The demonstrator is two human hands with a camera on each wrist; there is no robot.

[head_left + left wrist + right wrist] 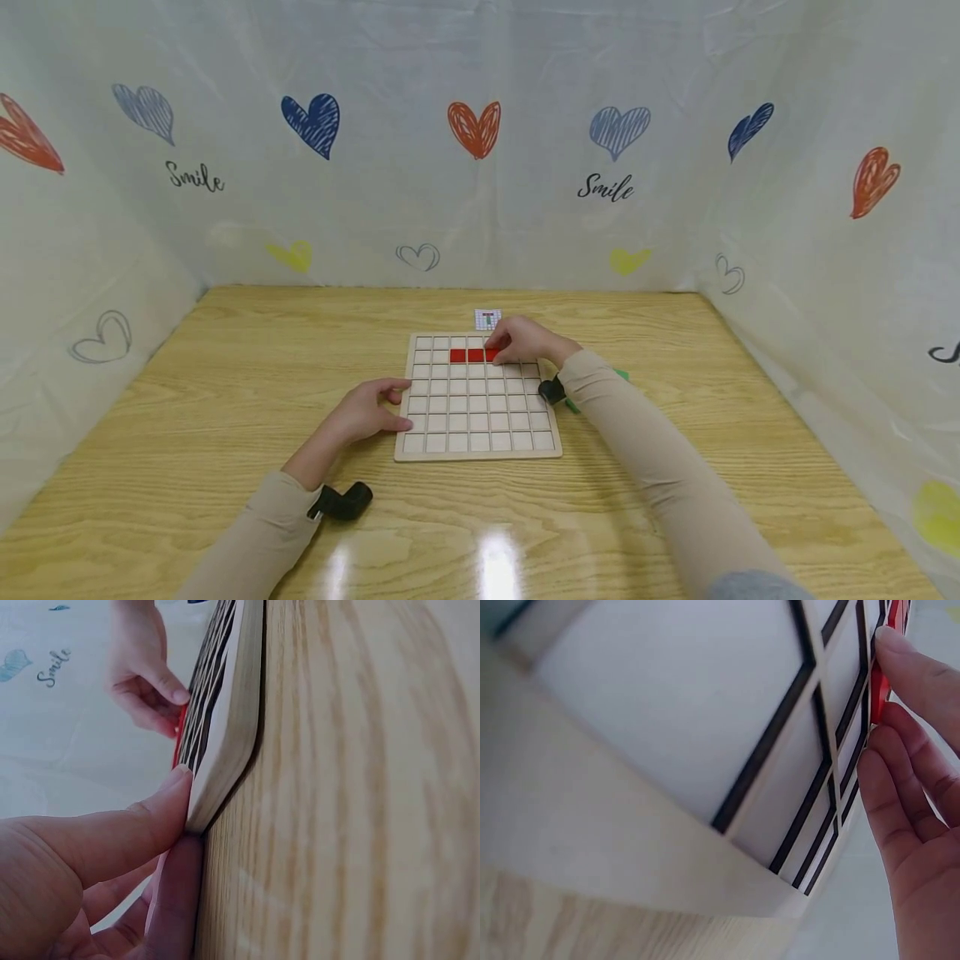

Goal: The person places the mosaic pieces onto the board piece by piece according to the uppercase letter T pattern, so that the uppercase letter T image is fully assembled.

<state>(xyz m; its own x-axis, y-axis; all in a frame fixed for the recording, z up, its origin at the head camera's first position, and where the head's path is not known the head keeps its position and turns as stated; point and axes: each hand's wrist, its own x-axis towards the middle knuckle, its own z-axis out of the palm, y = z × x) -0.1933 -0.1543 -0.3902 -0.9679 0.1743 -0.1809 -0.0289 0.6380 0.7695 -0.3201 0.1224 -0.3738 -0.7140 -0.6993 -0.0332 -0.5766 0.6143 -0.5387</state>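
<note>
A wooden grid board (478,457) with pale square cells lies flat on the table. Two red square tiles (467,356) sit side by side in its second row from the far edge. Beside them, my right hand (525,340) pinches a third red tile (877,694) between thumb and fingers at the board surface, partly covering it. At the board's left side, my left hand (367,410) touches the edge, thumb and index finger spread apart along it. In the left wrist view the left thumb (135,825) lies nearly straight against the board's upper edge.
A small printed pattern card (487,319) lies just beyond the board, partly close to the right hand. Green pieces (622,375) show from behind the right sleeve (637,433), mostly hidden. A white curtain (360,208) with printed hearts surrounds the wooden table (225,392).
</note>
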